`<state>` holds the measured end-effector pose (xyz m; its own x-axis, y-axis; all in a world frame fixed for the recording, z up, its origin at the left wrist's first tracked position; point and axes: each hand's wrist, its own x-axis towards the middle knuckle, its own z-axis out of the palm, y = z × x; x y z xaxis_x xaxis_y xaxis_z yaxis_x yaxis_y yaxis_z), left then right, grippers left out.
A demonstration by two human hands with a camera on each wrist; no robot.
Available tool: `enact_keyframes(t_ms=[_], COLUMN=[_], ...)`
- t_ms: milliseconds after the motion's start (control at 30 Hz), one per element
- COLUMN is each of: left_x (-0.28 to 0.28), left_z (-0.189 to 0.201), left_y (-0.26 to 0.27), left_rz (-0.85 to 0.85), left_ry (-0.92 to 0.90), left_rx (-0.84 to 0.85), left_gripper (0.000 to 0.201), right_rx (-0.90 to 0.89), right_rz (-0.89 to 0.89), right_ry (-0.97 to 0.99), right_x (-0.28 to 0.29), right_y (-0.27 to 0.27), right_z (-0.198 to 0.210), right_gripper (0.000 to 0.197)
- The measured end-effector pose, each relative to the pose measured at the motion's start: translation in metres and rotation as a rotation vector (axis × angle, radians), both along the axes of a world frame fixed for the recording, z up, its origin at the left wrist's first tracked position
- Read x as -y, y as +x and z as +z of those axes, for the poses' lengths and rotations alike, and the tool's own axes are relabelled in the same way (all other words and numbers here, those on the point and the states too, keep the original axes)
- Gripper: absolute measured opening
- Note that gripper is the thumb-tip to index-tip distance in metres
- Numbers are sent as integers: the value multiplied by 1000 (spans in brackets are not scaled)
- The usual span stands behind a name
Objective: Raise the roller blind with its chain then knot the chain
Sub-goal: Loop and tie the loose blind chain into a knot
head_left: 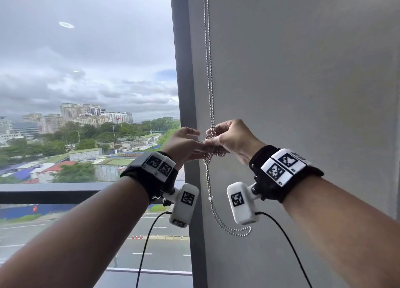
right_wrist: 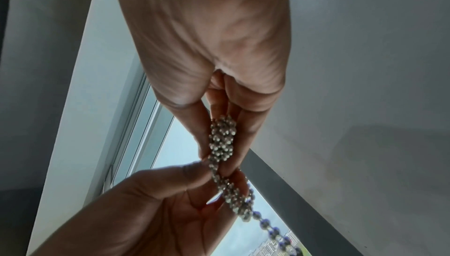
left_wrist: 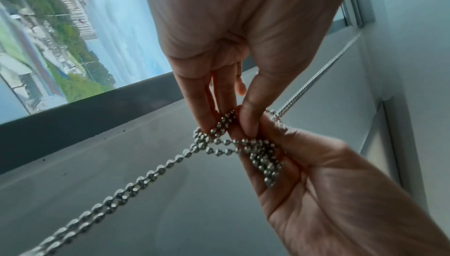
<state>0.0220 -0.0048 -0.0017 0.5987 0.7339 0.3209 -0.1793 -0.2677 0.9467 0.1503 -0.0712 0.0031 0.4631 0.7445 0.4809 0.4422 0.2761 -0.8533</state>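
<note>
A silver bead chain [head_left: 209, 71] hangs in two strands down the grey wall beside the window. At chest height both hands meet on a bunched tangle of its loops [head_left: 213, 151]. My left hand [head_left: 200, 145] pinches a loop between thumb and fingers [left_wrist: 248, 125]. My right hand [head_left: 213, 138] grips the bundle of beads [right_wrist: 222, 139] between thumb and fingers, and several coils lie in its palm [left_wrist: 265, 164]. Below the hands the slack [head_left: 233, 231] droops in a curve. The blind's fabric is not in sight in the head view.
The dark window post [head_left: 184, 71] stands just left of the chain, with glass [head_left: 86, 71] and a city view beyond. The plain grey wall [head_left: 303, 92] fills the right. A small white connector [head_left: 210, 198] sits on the hanging chain. Black cables [head_left: 147, 244] trail from both wrist cameras.
</note>
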Motion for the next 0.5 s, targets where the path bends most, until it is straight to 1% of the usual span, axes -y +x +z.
enact_keyframes(t_ms=[67, 133, 267, 367, 400, 500], left_x=[0, 0, -3, 1, -1, -8], left_z=[0, 1, 5, 6, 7, 14], left_y=[-3, -5, -8, -9, -10, -16], left_rz=[-37, -66, -102, -108, -97, -85], left_ry=[-39, -48, -30, -2, -17, -71], left_rx=[10, 13, -50, -101, -90, 25], left_gripper=[50, 45, 39, 19, 18, 15], right_rx=[-17, -21, -34, -47, -44, 34], right_rz=[44, 86, 158, 185, 179, 115], right_ry=[-25, -35, -21, -10, -5, -3], right_x=[4, 8, 17, 21, 22, 23], right_y=[0, -2, -4, -3, -2, 5], right_z=[0, 1, 2, 2, 1, -12], right_gripper=[28, 28, 29, 30, 28, 22])
